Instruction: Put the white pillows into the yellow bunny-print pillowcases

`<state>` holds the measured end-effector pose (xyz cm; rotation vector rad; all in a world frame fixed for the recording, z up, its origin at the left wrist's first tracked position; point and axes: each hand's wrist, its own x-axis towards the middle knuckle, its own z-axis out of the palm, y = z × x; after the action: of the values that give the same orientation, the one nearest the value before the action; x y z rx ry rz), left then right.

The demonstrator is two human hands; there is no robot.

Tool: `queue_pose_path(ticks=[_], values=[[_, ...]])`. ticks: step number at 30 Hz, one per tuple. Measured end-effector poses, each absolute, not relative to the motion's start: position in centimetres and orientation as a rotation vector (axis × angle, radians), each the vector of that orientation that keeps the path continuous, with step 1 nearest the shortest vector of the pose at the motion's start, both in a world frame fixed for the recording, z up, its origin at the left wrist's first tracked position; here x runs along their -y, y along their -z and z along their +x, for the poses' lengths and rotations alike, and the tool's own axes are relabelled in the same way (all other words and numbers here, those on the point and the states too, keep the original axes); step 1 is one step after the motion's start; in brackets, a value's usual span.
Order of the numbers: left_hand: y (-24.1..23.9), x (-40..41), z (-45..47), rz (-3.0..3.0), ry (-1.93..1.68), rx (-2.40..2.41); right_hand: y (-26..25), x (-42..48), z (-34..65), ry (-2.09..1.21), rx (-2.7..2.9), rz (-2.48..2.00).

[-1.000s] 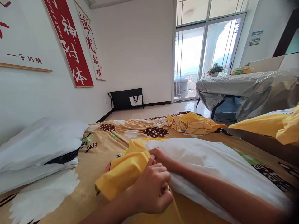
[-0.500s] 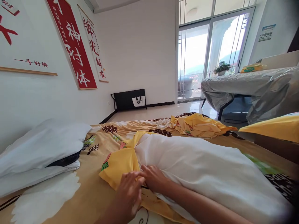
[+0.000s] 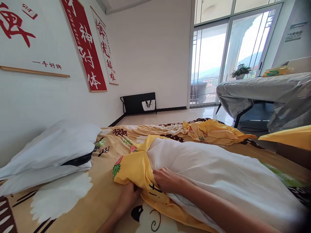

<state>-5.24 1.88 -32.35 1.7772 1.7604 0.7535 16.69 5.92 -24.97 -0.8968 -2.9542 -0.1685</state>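
A plump white pillow (image 3: 206,168) lies on the bed, its left end tucked into a yellow pillowcase (image 3: 132,165) printed with watermelon slices and black lettering. My left hand (image 3: 130,195) is closed on the near edge of the pillowcase, its fingertips hidden under the cloth. My right hand (image 3: 167,181) rests against the white pillow with its fingers curled over the rim of the case, pinching the yellow cloth. Part of the case hangs loose along the pillow's near side.
The bed has a patterned tan sheet (image 3: 102,184). White pillows (image 3: 60,142) are stacked at left. A crumpled yellow cloth (image 3: 213,129) lies at the far edge, and more yellow fabric (image 3: 289,136) is at right. Beyond stands a plastic-covered table (image 3: 262,85).
My left hand has moved down and left from beside my right hand and now grips the case's near edge. The cloth's lettering has come into view. The camera has turned slightly left.
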Motion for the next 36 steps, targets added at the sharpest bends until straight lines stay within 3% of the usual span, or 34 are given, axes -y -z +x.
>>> queue_pose_path(ticks=[11,14,18,24,32,36], values=[[30.9,1.5,-3.6,2.057,-0.621,-1.872,23.6,-8.2,14.4,0.126,2.653,-1.177],[29.4,1.8,-2.6,1.997,-0.768,-1.766,23.6,-8.4,13.5,0.144,2.574,-1.204],[28.1,1.1,-2.5,1.755,-0.953,-1.628,26.1,-7.2,13.8,0.214,2.807,-0.965],[28.1,3.2,-1.2,1.802,-0.831,-1.574,25.9,-8.0,11.7,0.455,2.937,-0.894],[26.1,4.3,-0.2,1.93,-0.548,-1.284,26.2,-6.7,13.4,0.258,2.907,-0.817],[25.2,2.5,-6.9,1.836,-0.827,-1.512,25.6,-5.0,16.7,-0.066,2.857,-0.738]])
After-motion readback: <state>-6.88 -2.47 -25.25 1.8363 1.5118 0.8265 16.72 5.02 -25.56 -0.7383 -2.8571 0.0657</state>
